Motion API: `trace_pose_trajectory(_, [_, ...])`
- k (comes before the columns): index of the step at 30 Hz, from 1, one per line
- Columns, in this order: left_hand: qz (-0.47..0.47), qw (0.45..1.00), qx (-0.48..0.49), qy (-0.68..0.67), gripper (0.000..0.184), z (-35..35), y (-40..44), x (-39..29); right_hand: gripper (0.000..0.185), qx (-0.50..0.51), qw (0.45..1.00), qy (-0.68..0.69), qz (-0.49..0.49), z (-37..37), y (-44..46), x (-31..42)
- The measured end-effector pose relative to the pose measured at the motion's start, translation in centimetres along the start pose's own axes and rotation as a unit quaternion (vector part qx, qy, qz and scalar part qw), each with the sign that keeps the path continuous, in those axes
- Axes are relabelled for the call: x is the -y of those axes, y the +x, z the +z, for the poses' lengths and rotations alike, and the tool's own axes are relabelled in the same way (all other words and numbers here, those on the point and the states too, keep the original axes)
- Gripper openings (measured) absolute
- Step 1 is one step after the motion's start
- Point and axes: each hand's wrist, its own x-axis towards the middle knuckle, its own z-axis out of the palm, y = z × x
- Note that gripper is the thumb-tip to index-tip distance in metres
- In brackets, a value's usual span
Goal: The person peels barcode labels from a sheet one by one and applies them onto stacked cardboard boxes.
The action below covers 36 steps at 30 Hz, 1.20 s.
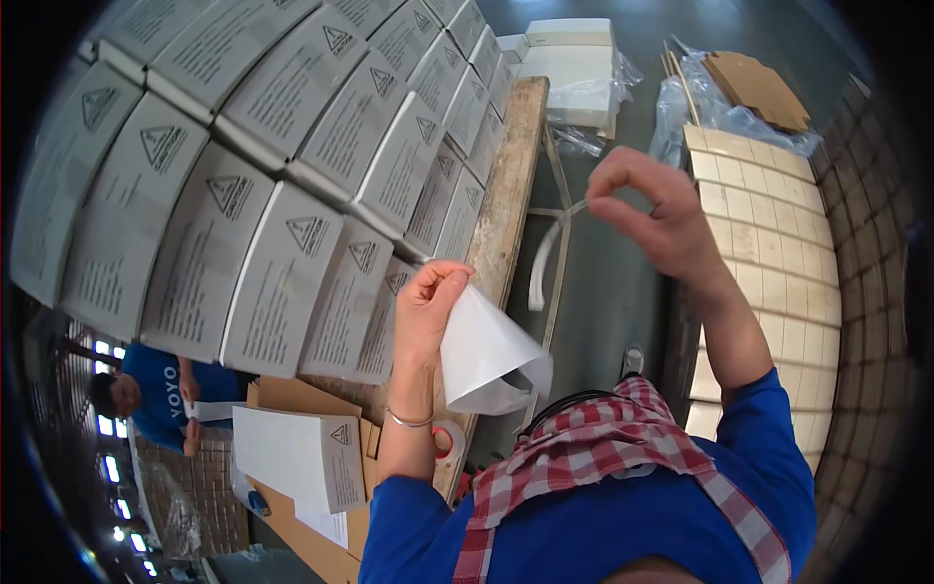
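Two or three risks I can judge here, from left to right. The stacked boxes (282,277) on the worktop (511,156) stand near the left hand (428,302), so a careless push could shift one. The white sheet (482,355) hangs curled by the worktop's edge; being held only at its top, it may slip to the floor (598,326). Left fingers are pressed together, pinching this top. Right hand's (657,209) thumb and index finger make a ring, pinching a narrow strip's (540,277) upper end; a weak pinch could drop it.
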Motion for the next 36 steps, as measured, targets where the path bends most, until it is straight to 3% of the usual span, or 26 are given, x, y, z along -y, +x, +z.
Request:
trace_pose_trajectory(2, [0.019,0.999,-0.029,0.04,0.013,2.0,3.2,-1.1,0.006,-0.04,0.999,-0.012,0.02,-2.8,2.8,-2.6])
trace_pose_trajectory(5, [0.138,0.979,-0.068,0.133,0.013,6.3,8.0,-2.7,0.005,-0.037,0.999,0.0,0.024,-6.1,6.9,-6.6])
trace_pose_trajectory(10, [0.263,0.953,-0.133,0.068,0.013,11.2,15.2,-4.3,0.005,-0.039,0.999,0.027,0.02,-8.5,13.1,-13.2])
trace_pose_trajectory(16, [0.371,0.859,-0.204,0.289,0.015,9.7,23.8,-5.6,0.005,-0.022,0.995,0.098,0.023,-8.7,22.3,-21.0])
trace_pose_trajectory(22, [0.447,0.775,-0.251,0.37,0.012,7.4,32.9,-10.8,0.004,-0.011,0.981,0.187,0.053,-9.4,34.2,-25.8])
trace_pose_trajectory(28, [0.464,0.715,-0.32,0.413,0.013,6.4,40.5,-18.0,0.004,-0.026,0.976,0.199,-0.085,-11.5,48.2,-29.9])
trace_pose_trajectory(31, [0.525,0.677,-0.347,0.38,0.019,6.5,45.3,-22.9,0.009,-0.048,0.971,0.175,-0.157,-12.6,56.5,-31.4])
trace_pose_trajectory(36, [0.514,0.661,-0.362,0.409,0.012,7.6,52.8,-32.8,0.01,-0.068,0.924,0.285,-0.247,-12.0,72.5,-32.4])
